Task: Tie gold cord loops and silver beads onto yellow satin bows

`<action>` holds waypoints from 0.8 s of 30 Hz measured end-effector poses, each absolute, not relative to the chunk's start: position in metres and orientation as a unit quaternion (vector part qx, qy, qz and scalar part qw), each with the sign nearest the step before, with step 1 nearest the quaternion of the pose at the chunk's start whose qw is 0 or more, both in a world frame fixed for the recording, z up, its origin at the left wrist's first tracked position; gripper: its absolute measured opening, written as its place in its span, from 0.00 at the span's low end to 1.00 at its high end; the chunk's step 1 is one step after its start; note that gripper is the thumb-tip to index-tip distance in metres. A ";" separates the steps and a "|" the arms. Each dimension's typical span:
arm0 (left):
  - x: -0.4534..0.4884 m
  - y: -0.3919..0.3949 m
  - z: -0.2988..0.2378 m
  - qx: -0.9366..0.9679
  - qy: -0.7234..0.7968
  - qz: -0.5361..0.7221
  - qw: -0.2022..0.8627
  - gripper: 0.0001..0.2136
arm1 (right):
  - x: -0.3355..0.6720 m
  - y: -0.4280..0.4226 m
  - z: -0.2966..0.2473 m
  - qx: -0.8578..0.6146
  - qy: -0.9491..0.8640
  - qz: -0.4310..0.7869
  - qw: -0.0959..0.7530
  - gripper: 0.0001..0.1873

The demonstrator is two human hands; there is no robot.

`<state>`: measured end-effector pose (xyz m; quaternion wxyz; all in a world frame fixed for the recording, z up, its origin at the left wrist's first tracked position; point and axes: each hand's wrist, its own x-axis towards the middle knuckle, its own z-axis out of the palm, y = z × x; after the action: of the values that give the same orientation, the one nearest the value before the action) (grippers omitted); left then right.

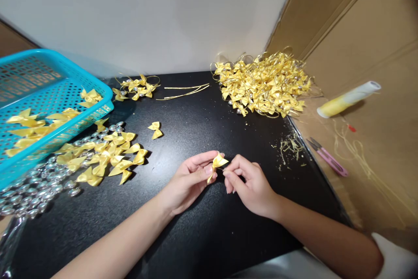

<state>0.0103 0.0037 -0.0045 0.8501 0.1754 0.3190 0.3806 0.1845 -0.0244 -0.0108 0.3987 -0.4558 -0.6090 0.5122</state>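
A small yellow ribbon bow point(217, 163) is pinched between my two hands over the black tabletop point(202, 226). My left hand point(189, 179) grips it from the left with thumb and fingers closed. From the right, my right hand point(248, 183) pinches at the bow's middle, and what its fingertips hold there is too small to make out. A loose heap of yellow bows point(104, 157) lies to the left beside silver beads point(35, 187). One single bow point(155, 130) lies apart in front of the hands.
A blue perforated basket point(48, 96) with yellow bows stands tilted at the left. A big pile of finished bows with gold loops point(264, 83) sits at the back right. Gold cord pieces point(186, 91), pink snips point(326, 156), a spool point(348, 99) and cardboard point(375, 161) lie to the right.
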 end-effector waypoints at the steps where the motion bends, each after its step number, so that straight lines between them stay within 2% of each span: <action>1: 0.010 0.004 -0.005 0.175 0.319 0.380 0.850 0.15 | 0.185 -0.024 -0.011 -0.456 -0.609 0.512 0.398 0.10; 24: 0.010 0.004 -0.005 0.174 0.329 0.377 0.848 0.16 | 0.186 -0.023 -0.011 -0.456 -0.614 0.507 0.398 0.10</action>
<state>0.0097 0.0040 -0.0045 0.8483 0.1737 0.3291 0.3766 0.1860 -0.0232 -0.0112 0.3979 -0.4559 -0.6135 0.5074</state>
